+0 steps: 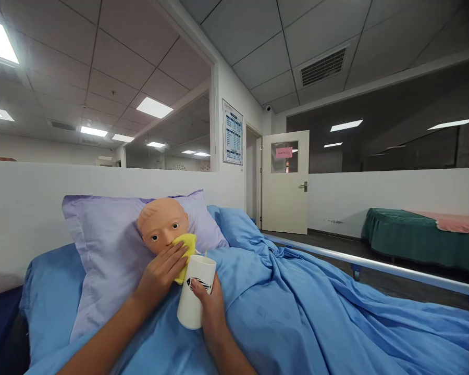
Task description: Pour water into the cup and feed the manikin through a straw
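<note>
A manikin [162,221] lies with its bald head on a lilac pillow [113,239], its body under a blue quilt [266,307]. My left hand [162,268] presses a yellow cloth [188,242] against the manikin's mouth and chin, fingers laid together over it. The mouth is hidden behind hand and cloth. My right hand [214,307] grips a white cup [191,307] with a black print, thumb across its front. The cup is slightly tilted just below the cloth, over the quilt. What it contains cannot be seen; a thin pale stick, perhaps a straw, shows behind its rim.
A metal bed rail [367,263] runs along the right side. Beyond it stands a bed with a green cover [402,234] and a pink cloth [457,221]. A cream door [285,203] stands ajar at the back. A white wall [31,208] rises behind the pillow.
</note>
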Action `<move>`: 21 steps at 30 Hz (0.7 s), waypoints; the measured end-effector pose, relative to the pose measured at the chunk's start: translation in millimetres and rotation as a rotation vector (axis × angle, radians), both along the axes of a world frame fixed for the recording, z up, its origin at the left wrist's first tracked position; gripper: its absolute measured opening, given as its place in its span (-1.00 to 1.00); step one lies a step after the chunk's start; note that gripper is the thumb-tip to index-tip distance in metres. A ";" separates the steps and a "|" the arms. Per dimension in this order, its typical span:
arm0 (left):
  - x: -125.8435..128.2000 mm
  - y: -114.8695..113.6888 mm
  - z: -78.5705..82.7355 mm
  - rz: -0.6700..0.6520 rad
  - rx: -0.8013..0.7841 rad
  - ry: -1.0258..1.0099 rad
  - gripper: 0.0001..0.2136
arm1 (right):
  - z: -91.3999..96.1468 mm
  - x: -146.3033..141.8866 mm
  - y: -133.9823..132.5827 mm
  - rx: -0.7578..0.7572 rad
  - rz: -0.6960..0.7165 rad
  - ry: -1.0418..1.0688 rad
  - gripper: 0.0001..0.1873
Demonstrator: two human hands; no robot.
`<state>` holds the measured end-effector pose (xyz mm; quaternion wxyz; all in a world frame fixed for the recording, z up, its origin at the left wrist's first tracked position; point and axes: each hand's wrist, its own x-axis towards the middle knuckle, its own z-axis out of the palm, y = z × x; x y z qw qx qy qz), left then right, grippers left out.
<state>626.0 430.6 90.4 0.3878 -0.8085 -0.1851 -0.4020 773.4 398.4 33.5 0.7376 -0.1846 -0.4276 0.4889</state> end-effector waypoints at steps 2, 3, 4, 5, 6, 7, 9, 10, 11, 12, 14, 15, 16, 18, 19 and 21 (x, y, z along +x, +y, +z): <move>-0.3 4.3 -13.8 0.041 0.010 0.003 -0.70 | -1.0 0.0 0.5 0.007 0.009 -0.004 -0.39; -0.4 5.2 -21.6 0.051 0.003 -0.014 -0.68 | -2.1 0.1 1.0 0.004 0.013 -0.006 -0.40; -0.4 5.4 -29.4 0.053 -0.008 -0.039 -0.67 | -3.5 0.2 1.5 -0.001 0.020 -0.008 -0.40; -0.2 4.9 -36.6 0.050 -0.020 -0.066 -0.66 | -4.8 0.4 2.0 -0.008 0.026 -0.006 -0.39; 0.0 3.7 -42.9 0.044 -0.038 -0.092 -0.65 | -5.8 0.7 2.2 -0.017 0.034 -0.004 -0.38; 0.0 2.0 -47.8 0.033 -0.063 -0.121 -0.65 | -6.4 1.0 2.1 -0.029 0.043 -0.005 -0.35; -1.4 -3.0 -51.9 -0.002 -0.131 -0.171 -0.65 | -6.2 1.9 0.9 -0.052 0.055 -0.011 -0.32; -2.8 -6.0 -50.7 -0.030 -0.160 -0.176 -0.65 | -5.5 2.3 0.1 -0.059 0.058 -0.015 -0.31; -4.8 -9.0 -47.4 -0.064 -0.178 -0.166 -0.64 | -4.7 2.7 -0.7 -0.063 0.060 -0.015 -0.32; -7.1 -11.7 -42.2 -0.098 -0.183 -0.150 -0.63 | -3.9 3.0 -1.3 -0.061 0.061 -0.014 -0.32; -11.3 -15.2 -28.1 -0.146 -0.157 -0.123 -0.62 | -2.8 3.1 -1.8 -0.054 0.059 -0.010 -0.32; -12.7 -15.6 -20.3 -0.155 -0.136 -0.126 -0.61 | -2.6 3.0 -1.7 -0.051 0.057 -0.012 -0.32; -13.3 -15.1 -13.1 -0.157 -0.110 -0.143 -0.60 | -2.6 2.6 -1.4 -0.048 0.053 -0.015 -0.33; -12.3 -11.2 -2.4 -0.144 -0.070 -0.161 -0.60 | -2.9 1.6 -0.4 -0.042 0.034 -0.017 -0.36; -11.2 -8.3 0.0 -0.132 -0.060 -0.149 -0.61 | -3.2 0.9 0.2 -0.039 0.022 -0.017 -0.38; -9.2 -2.0 -1.8 -0.090 -0.055 -0.086 -0.64 | -3.6 -0.6 1.0 -0.031 -0.006 -0.010 -0.43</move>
